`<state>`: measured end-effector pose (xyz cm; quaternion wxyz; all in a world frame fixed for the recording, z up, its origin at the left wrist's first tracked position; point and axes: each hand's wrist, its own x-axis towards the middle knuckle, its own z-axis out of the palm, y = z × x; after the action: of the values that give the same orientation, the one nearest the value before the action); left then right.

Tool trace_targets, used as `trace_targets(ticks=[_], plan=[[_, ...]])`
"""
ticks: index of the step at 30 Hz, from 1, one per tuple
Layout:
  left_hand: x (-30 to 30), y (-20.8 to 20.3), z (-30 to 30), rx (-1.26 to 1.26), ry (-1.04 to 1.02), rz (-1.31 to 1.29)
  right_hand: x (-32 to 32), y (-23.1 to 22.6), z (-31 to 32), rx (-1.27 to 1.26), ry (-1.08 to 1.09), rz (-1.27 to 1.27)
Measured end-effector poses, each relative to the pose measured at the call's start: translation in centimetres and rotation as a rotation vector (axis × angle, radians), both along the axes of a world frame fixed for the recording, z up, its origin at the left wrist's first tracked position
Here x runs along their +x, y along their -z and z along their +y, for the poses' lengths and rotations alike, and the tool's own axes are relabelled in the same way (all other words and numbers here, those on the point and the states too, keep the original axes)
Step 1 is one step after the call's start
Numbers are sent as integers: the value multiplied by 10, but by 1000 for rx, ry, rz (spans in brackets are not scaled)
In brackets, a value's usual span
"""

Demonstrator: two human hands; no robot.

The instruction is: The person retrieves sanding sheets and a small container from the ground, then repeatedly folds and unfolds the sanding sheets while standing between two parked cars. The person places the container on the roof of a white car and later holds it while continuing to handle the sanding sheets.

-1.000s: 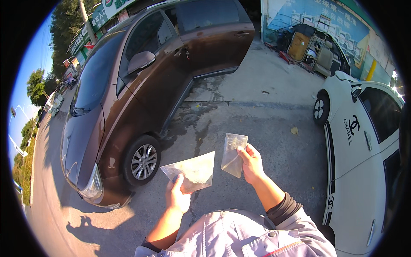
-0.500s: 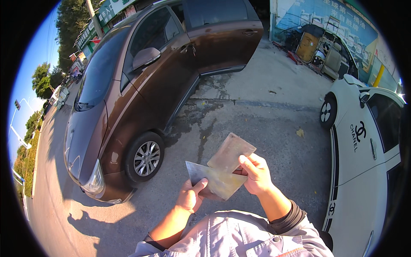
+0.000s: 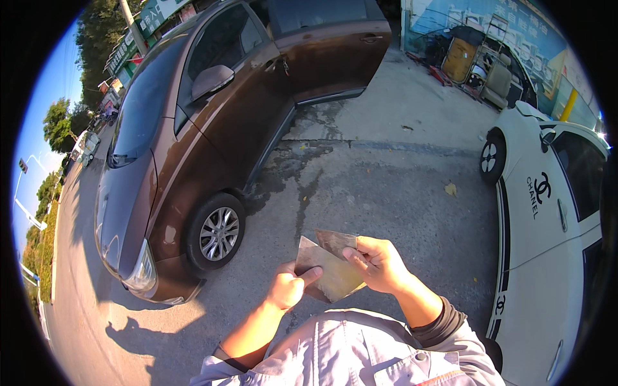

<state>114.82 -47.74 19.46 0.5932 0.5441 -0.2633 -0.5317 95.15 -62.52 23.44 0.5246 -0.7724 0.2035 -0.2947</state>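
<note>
Two thin, flat, rectangular plates overlap at an angle in front of my body. My left hand (image 3: 288, 287) is closed on the front plate (image 3: 335, 275), its thumb pressed on the face. That plate is greyish, with a yellowish smear toward its right side. In my right hand (image 3: 380, 262) is the rear plate (image 3: 337, 242), dull brown-grey and mostly hidden behind the front one. The right thumb lies near the right edge of the front plate; I cannot tell whether it touches it.
A brown car (image 3: 219, 141) with an opened side door (image 3: 331, 55) stands ahead to the left. To the right is a white car (image 3: 534, 283) with black trim. Scrap and a loose seat (image 3: 497, 87) lie by the far wall. Stained concrete (image 3: 393, 186) runs between the cars.
My right hand has come lower with the rear plate, which has slid down behind the front one. The front plate has turned, while my left hand stays near its place.
</note>
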Motion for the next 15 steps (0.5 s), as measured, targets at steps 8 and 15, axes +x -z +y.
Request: trace_targets(ticks=[8,15], plan=[[-17,-3,-2,80,-46,36,-4,-2,1,-398,-54,74],[-16,7,-1,29,-21,-37,-10,-4,-4,-463,-169,202]])
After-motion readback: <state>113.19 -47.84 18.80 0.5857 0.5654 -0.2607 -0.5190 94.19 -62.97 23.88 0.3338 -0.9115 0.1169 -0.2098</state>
